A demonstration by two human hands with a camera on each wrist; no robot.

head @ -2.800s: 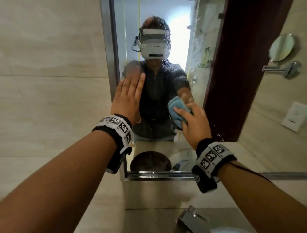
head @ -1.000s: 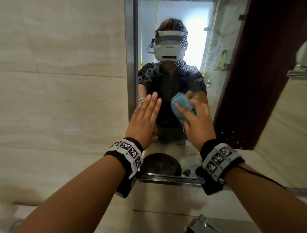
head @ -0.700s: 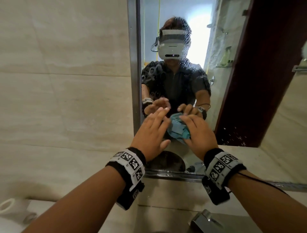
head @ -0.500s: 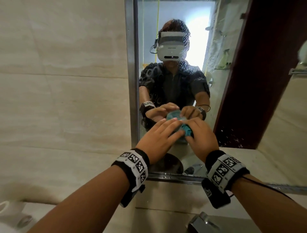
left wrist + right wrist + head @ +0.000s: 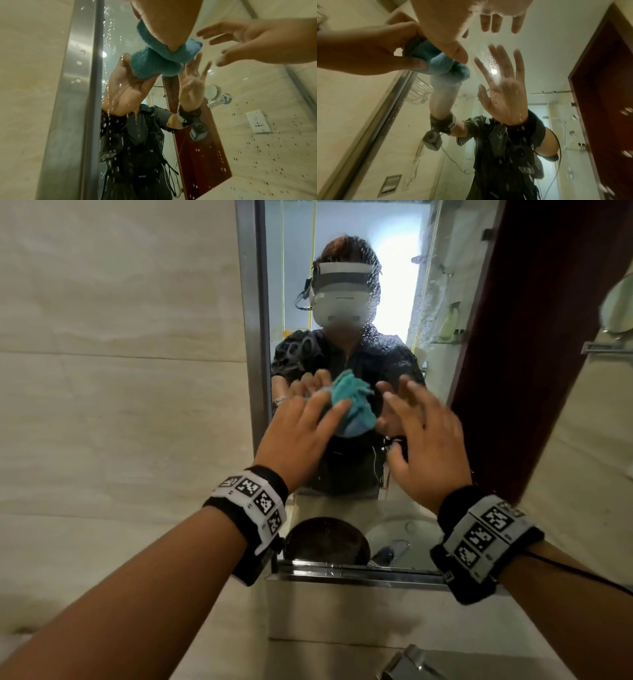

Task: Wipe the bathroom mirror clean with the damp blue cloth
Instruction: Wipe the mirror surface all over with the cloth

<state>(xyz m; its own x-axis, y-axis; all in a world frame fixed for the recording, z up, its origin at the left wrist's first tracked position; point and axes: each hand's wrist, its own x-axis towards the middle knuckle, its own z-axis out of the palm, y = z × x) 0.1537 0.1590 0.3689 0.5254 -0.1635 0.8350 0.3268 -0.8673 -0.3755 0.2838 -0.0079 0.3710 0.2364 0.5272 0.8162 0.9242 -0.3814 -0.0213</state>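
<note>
the left hand (image 5: 301, 436) pinched the bunched blue cloth (image 5: 352, 405) against the droplet-speckled mirror (image 5: 394, 313), while the right hand (image 5: 424, 440) hovered just beside it, fingers spread, holding nothing.

blue cloth (image 5: 352, 402) passed from right hand (image 5: 424, 440) to left hand (image 5: 301, 433), right hand now spread

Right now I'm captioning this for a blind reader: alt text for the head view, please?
A person's left hand holds a blue cloth against a droplet-spattered bathroom mirror, while the right hand hovers open beside it.
</note>
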